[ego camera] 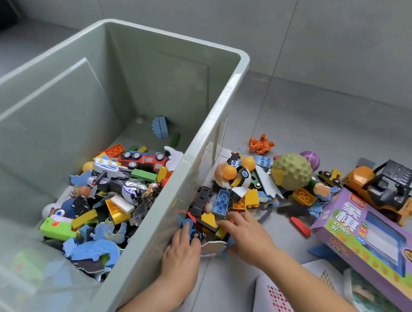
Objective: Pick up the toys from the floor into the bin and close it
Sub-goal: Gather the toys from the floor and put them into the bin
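A large pale green bin (201, 140) stands open on the left, its bottom covered with several toys (118, 192). A pile of toys lies on the floor against the bin's right wall: a blue brick (222, 202), yellow bricks (209, 220), a black and red car (201, 200), a green bumpy ball (291, 171). My left hand (181, 250) is beside the bin wall, its fingers curled round a small blue wheeled toy (188, 224). My right hand (244, 234) lies on the pile, its fingers curled over the yellow bricks. No lid is in view.
Farther right lie an orange figure (261, 143), a purple ball (309, 159), an orange forklift toy (381, 188), a red block (300, 227) and a purple game box (375, 241). A white basket (284, 311) sits under my right forearm. Grey walls stand behind.
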{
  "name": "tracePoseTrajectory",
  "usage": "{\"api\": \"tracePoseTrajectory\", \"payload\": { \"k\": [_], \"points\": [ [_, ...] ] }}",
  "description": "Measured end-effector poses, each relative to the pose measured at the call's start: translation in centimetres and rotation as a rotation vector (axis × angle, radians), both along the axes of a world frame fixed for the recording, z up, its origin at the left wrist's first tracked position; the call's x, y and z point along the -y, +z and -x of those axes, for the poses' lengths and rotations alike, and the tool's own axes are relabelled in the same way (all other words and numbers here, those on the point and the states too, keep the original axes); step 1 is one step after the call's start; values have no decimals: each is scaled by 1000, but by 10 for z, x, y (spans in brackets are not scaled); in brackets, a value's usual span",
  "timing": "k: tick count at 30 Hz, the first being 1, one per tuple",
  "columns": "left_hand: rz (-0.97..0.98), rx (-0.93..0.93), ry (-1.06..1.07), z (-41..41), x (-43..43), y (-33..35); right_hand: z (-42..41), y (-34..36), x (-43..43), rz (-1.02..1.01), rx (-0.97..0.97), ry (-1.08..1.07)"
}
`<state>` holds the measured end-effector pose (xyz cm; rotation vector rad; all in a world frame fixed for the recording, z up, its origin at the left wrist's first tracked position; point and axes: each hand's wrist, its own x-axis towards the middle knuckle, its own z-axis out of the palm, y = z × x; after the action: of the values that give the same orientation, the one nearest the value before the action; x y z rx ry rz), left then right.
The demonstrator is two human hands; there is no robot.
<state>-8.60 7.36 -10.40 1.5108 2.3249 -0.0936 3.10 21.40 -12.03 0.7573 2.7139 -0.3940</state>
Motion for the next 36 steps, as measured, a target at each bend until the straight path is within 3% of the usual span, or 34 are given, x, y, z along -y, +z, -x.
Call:
{"api": "tracePoseTrajectory", "payload": {
  "k": [8,11,17,22,28,36],
  "points": [
    [11,-71,-107,-2,3,-13,-14,-2,7,-73,3,79],
    [-36,-30,35,-3,-5,-12,-19,2,12,-51,53,96],
    [76,49,-54,-5,-7,-14,-15,5,24,-14,111,63],
    [108,102,-95,-6,-2,-14,-19,2,25,49,98,-68],
    [60,259,33,-4,-5,-15,-24,5,22,73,168,-202],
    [135,166,-125,-14,-12,-10,-22,9,25,-76,199,-114]
  ]
}}
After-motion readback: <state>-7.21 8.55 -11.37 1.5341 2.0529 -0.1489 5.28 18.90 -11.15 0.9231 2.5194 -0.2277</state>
